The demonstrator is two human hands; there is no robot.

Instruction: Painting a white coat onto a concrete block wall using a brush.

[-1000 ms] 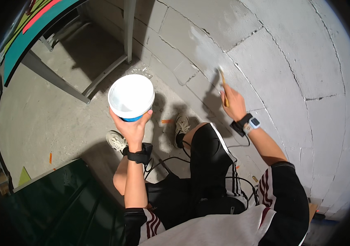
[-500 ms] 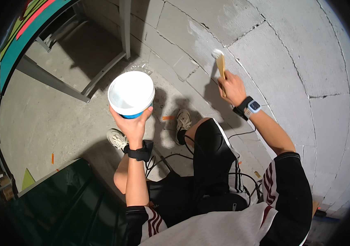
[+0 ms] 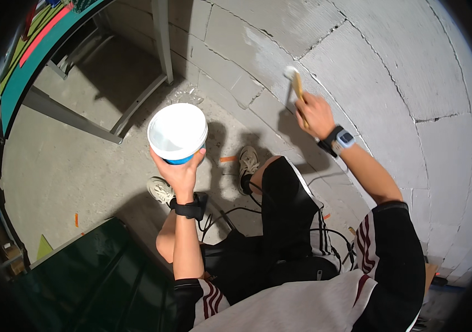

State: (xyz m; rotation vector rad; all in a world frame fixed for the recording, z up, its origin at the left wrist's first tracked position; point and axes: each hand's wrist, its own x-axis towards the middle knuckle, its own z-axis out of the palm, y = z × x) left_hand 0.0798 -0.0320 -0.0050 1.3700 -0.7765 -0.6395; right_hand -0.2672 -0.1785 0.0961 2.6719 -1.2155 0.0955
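My left hand [image 3: 180, 172] is closed round the lower side of a white plastic bucket [image 3: 161, 148] with a blue outside. The bucket tilts toward me, and its pale inside shows. In my right hand [image 3: 318, 115] is a paintbrush [image 3: 298, 86], gripped by its wooden handle, with white on its bristles. The brush head is up near the block wall [image 3: 369, 72]; whether the bristles touch it I cannot tell. Part of the wall looks whiter and wet, next to greyer blocks. Bands with devices sit on both my wrists.
A table with grey metal legs [image 3: 161, 44] and a teal edge [image 3: 17, 99] stands at the far left. A dark green panel [image 3: 97, 276] lies at the lower left. Black cables [image 3: 230, 210] run by my legs, and crumpled clear plastic [image 3: 189, 95] lies near the wall's foot.
The view has shifted slightly. My right hand and the brush stay nearly in place at the wall, with the brush handle angled a little differently. The bucket is held much as before.
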